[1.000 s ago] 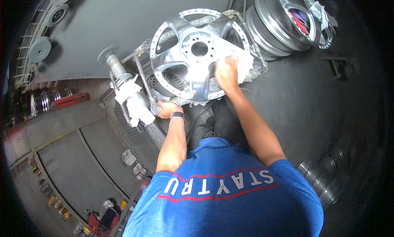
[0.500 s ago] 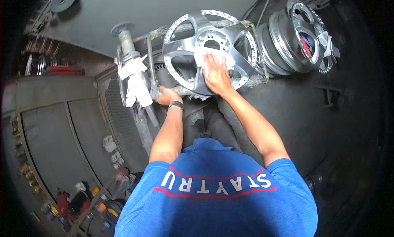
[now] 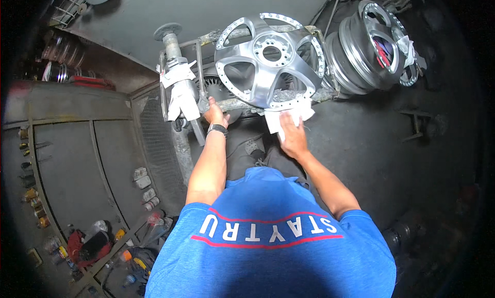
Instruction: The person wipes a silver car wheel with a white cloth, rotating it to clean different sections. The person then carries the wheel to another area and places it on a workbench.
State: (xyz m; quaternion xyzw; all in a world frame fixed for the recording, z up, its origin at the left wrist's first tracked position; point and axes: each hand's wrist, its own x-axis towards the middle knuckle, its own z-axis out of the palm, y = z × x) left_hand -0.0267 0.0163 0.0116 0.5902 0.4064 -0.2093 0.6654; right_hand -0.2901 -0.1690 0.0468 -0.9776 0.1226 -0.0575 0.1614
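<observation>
A silver five-spoke wheel face [image 3: 262, 89], its outer edge lined with small holes, lies on a worn metal frame [image 3: 240, 106]. My right hand [image 3: 294, 138] holds a white cloth [image 3: 305, 112] just below the near edge of that wheel face. The cloth spreads out past my fingertips, close to the rim. At the frame's near left corner is my left hand [image 3: 215, 115], its fingers apart and touching the metal. Left of it, white cloths [image 3: 183, 102] hang over an upright metal post with a round disc [image 3: 168, 31] at its far end.
More silver wheels [image 3: 356, 50] stand to the right, with another white cloth [image 3: 406, 46] on them. A small metal stand [image 3: 415, 125] sits on the dark floor at right. Bottles and cans line the grey panels [image 3: 67, 164] on the left.
My right hand and the cloth have moved from the wheel face's centre toward me, to its near edge. My left hand has loosened and shifted slightly at the frame corner.
</observation>
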